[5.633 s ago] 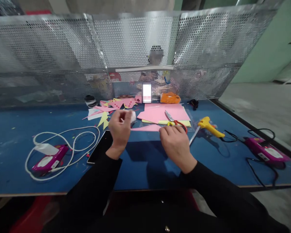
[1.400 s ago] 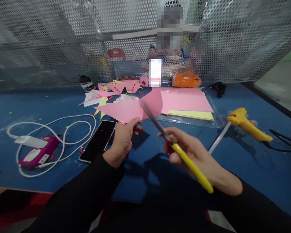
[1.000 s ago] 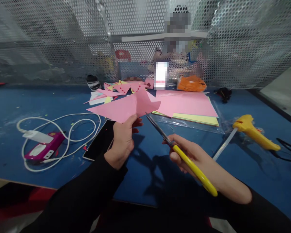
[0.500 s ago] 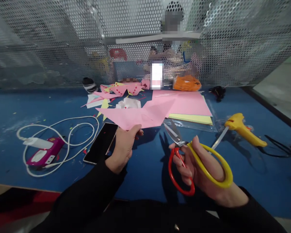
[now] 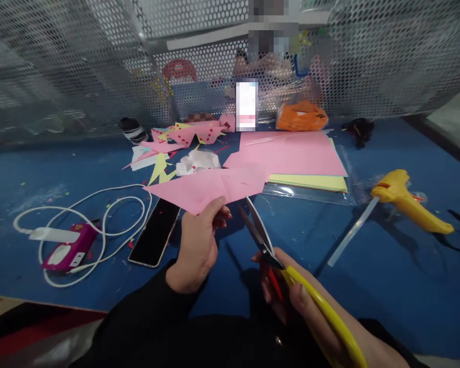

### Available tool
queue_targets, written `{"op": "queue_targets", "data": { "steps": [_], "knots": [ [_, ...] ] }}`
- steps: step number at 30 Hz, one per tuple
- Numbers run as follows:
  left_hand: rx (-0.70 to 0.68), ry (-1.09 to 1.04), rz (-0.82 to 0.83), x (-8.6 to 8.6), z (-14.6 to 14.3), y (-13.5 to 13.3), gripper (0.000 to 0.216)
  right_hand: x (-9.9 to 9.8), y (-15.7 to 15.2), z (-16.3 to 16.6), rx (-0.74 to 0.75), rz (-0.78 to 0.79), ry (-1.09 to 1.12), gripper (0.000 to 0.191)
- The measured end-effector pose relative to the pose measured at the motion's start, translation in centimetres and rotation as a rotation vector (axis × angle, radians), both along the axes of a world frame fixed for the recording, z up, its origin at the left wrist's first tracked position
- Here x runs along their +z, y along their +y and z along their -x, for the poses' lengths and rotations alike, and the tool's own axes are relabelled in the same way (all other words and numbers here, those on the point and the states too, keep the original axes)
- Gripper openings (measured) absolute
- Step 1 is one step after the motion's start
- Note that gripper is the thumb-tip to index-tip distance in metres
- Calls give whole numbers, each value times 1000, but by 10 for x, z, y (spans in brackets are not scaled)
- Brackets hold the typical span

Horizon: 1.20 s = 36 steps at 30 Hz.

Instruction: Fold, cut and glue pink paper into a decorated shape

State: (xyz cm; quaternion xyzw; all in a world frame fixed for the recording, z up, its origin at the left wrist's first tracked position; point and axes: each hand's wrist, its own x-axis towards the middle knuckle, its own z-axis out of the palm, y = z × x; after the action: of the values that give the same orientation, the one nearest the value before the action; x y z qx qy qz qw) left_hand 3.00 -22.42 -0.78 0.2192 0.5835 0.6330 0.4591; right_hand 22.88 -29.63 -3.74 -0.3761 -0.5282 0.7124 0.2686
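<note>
The left hand pinches creased pink paper by its near edge, over the blue table between front and back edges. The right hand grips scissors, blades parted, at the paper's near edge, contact unclear. The paper's right end, seemingly unsupported, could bend away, or a slip could let the blades nick the left hand.
</note>
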Motion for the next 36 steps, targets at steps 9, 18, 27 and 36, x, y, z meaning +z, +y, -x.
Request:
{"op": "queue_targets", "data": {
  "steps": [9,18,27,36],
  "knots": [
    [-24,40,-2,-9,-22,-17,12,14,15,13,51,-163,-56,53],
    [40,28,24,-10,-29,-23,14,16,18,17,58,-133,-44,65],
    [23,-97,-10,-4,-31,-25,17,28,13,19,3,-90,-65,61],
    [6,-76,-10,-8,-30,-29,12,22,11,18,-8,-112,-82,63]
  ]
}}
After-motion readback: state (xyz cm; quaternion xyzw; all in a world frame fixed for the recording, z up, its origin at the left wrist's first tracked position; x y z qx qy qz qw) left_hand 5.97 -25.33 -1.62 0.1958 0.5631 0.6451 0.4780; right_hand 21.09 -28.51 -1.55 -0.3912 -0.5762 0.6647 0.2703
